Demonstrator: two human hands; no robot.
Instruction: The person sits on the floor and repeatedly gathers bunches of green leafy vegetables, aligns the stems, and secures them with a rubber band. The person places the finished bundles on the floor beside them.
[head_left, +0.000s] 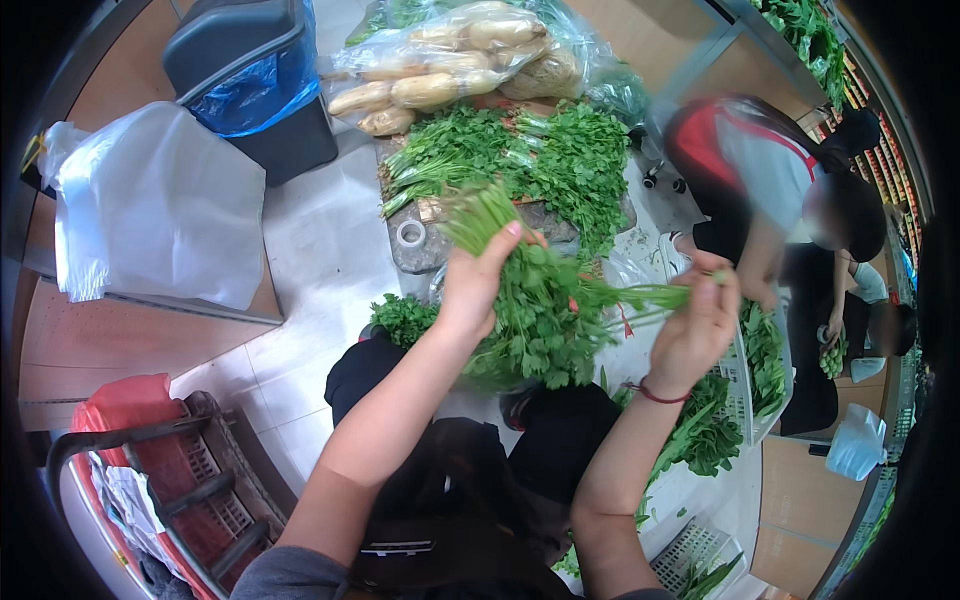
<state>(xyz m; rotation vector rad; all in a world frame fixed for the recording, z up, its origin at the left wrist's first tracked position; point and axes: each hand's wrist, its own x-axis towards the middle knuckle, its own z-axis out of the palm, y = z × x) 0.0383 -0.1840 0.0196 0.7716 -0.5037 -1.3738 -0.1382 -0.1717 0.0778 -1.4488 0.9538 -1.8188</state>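
My left hand (474, 289) grips a bunch of leafy green stalks (536, 322), which look like Chinese celery or coriander. Its cut stem ends point up and away from me, and the leaves hang over my lap. To the right, my right hand (694, 319) pinches a few long thin stalks (649, 296) between thumb and fingers, their leafy ends against the bunch. Slight blur covers the stem ends and my right fingertips. Just beyond my hands, more bunches of the same greens (574, 150) lie on a low grey platform (420, 259), beside a roll of tape (411, 234).
Bagged white radishes (442, 86) lie behind the greens. A lined grey bin (300, 146) and a stack of plastic bags (161, 202) stand left; a cart (232, 480) is lower left. At right, a person (772, 165) bends near a white crate (739, 382) of greens, with another person beyond.
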